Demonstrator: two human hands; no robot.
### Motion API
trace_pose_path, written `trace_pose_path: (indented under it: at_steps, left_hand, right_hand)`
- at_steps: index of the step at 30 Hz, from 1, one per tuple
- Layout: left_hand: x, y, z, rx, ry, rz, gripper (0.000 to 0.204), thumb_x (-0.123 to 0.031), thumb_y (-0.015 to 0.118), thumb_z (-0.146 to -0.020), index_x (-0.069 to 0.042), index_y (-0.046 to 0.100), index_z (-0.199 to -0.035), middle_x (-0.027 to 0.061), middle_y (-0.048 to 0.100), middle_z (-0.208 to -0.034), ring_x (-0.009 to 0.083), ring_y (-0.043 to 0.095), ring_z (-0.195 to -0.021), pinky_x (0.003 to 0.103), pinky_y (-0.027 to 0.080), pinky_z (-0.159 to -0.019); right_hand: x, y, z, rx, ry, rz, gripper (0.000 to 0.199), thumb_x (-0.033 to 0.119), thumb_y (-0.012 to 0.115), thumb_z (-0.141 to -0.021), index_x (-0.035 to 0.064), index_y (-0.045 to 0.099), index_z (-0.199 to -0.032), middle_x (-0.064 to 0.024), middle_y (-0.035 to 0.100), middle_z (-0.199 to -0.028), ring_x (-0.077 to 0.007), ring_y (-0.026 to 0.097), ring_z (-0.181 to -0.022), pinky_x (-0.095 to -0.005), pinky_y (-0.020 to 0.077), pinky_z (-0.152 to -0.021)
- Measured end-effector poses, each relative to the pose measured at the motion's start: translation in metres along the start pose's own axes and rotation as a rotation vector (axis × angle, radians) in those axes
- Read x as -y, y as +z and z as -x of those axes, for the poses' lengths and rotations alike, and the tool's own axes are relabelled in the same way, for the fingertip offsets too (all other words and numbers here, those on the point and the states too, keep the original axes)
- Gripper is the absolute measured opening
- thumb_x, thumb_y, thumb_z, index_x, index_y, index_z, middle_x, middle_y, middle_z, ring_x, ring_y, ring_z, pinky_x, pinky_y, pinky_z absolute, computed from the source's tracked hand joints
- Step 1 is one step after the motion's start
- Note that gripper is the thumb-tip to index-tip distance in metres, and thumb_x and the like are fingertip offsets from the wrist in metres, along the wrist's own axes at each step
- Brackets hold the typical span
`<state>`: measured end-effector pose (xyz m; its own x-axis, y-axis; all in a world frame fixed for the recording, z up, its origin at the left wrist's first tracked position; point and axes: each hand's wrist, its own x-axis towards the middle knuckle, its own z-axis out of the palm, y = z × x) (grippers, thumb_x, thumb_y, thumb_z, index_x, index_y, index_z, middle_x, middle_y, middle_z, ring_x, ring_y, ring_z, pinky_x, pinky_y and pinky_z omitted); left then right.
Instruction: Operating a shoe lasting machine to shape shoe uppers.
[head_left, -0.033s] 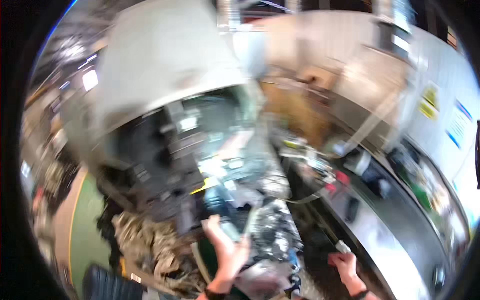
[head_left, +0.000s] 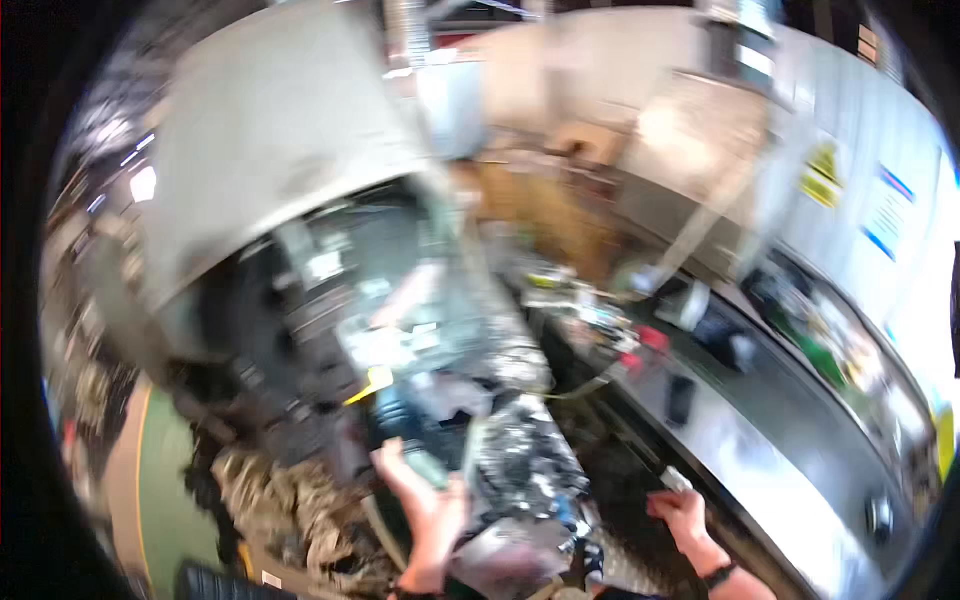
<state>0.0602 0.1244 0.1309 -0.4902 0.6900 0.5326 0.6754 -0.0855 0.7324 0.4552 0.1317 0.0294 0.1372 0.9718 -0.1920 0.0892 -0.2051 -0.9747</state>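
My left hand [head_left: 425, 505] is closed around a dark teal, rounded, elongated thing [head_left: 400, 415] with a paler grey-green end. Blur hides its exact kind. Just beyond it is a bright yellow piece [head_left: 372, 383]. My right hand [head_left: 685, 520] has its fingers curled closed, with a small whitish object [head_left: 677, 480] at the fingertips. Whether that object is gripped or lies just behind the fingers is unclear. Crumpled, shiny dark plastic [head_left: 530, 455] lies between the two hands.
A large pale hood [head_left: 280, 130] rises over a cluttered recess ahead. A metal-edged conveyor-like surface [head_left: 745, 460] runs along the right, carrying a dark flat object [head_left: 680, 400]. Beige crumpled material [head_left: 285, 500] heaps at lower left, beside a green floor strip [head_left: 180, 470].
The whole view has swung, so the surroundings appear shifted left. My left hand and the teal thing sit slightly lower and further left; my right hand stays closed.
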Motion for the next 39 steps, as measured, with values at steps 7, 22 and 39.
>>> trace_pose_path:
  at_steps: [7, 22, 39]
  left_hand:
    - [-0.03, 0.024, 0.008, -0.037, -0.229, 0.135, 0.09, 0.008, 0.062, -0.076, -0.011, 0.024, -0.155, 0.0193, 0.036, -0.152, 0.034, 0.044, -0.132, 0.042, 0.034, -0.114]
    - [-0.136, 0.214, 0.097, 1.146, 0.073, -0.167, 0.065, -0.011, 0.075, -0.083, -0.009, 0.05, -0.143, 0.0208, 0.062, -0.133, 0.0352, 0.062, -0.119, 0.042, 0.047, -0.103]
    - [-0.225, 0.667, 0.114, 1.211, 0.506, 0.105, 0.086, -0.019, 0.075, -0.084, 0.001, 0.029, -0.153, 0.0288, 0.043, -0.15, 0.0422, 0.042, -0.139, 0.045, 0.034, -0.117]
  right_hand:
    - [-0.034, -0.103, 0.012, -0.209, 0.101, -0.405, 0.046, -0.011, 0.058, -0.091, -0.0109, 0.047, -0.136, -0.0249, 0.064, -0.124, -0.0308, 0.069, -0.105, -0.0408, 0.0597, -0.092]
    - [-0.118, -0.228, -0.077, -0.011, -0.252, 0.645, 0.073, 0.018, 0.068, -0.088, -0.0026, 0.035, -0.15, -0.029, 0.057, -0.134, -0.0433, 0.053, -0.129, -0.0477, 0.0368, -0.116]
    - [-0.186, -0.343, 0.046, -0.261, 0.216, 1.177, 0.077, 0.035, 0.078, -0.081, 0.0086, 0.049, -0.148, -0.021, 0.04, -0.154, -0.0359, 0.035, -0.145, -0.0632, 0.0272, -0.114]
